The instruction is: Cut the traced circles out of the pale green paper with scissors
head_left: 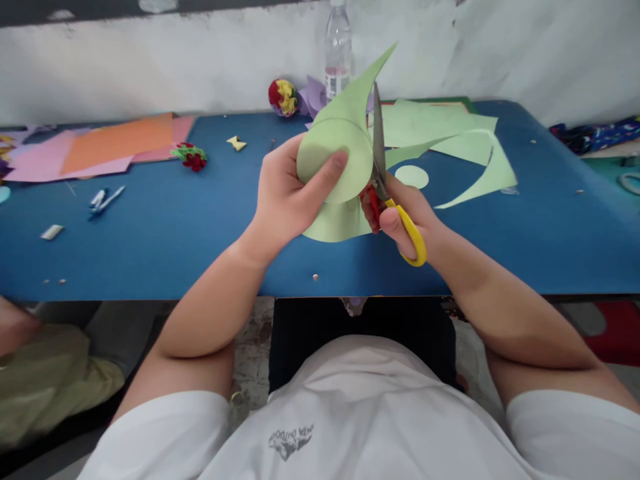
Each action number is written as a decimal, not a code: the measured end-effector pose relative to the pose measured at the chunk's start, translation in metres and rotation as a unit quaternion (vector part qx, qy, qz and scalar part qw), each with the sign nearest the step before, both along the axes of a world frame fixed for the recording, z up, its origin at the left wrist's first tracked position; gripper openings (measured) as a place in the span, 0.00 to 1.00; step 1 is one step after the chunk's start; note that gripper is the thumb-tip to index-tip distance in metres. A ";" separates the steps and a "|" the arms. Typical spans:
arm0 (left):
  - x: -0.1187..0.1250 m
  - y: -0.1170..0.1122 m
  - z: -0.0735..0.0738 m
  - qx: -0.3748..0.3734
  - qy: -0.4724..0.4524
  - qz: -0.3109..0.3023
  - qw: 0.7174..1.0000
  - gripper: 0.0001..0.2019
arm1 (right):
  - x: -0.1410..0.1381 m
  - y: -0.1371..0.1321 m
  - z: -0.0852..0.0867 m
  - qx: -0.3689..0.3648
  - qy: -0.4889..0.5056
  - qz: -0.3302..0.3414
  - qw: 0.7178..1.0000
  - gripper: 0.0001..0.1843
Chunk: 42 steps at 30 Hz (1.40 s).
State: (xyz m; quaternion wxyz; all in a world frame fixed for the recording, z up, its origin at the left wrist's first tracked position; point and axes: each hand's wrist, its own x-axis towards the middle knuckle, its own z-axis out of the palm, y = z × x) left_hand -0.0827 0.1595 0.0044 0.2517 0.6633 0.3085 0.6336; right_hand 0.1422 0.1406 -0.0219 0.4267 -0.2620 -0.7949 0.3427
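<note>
Starting at the far left, a stack of pink and orange paper sheets (107, 148) lay on the blue table (165, 233), with a small red and green paper flower (191, 157) just beside its right end and a white scrap (52, 231) and a small white tool or clip (104, 199) nearer the front edge. A second person's hand and olive clothing showed at the lower left corner, below the table and well apart from the work.

The left hand (287, 193) was closed on a light green paper piece (340, 157), thumb pressed flat across the front of its rounded part and the other fingers curled behind it, holding it up above the table near the middle. A long pointed tail of the same sheet rose toward a clear water bottle (338, 50) standing at the wall.

The right hand (405, 217) gripped yellow-handled scissors (383, 173), fingers through the loops and partly closed; the blades pointed upward and looked nearly shut against the right edge of the green piece. How far the cut had run could not be told.

The thumb sat close to the blades, so a slip might have nicked it. Held one-handed in the air, the floppy paper could have buckled, leaving a ragged curve or a tear.

Further right, green offcuts (450, 143) and a small cut-out disc (412, 177) lay flat on the table
</note>
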 end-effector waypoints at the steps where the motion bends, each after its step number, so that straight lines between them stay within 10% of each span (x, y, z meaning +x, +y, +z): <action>1: 0.000 0.001 0.000 -0.005 0.003 0.001 1.000 0.30 | 0.000 0.000 -0.001 0.004 0.002 0.001 1.000 0.37; 42: 0.000 0.001 -0.004 0.025 0.019 0.009 0.999 0.33 | -0.002 -0.002 0.000 0.012 0.008 -0.055 0.998 0.41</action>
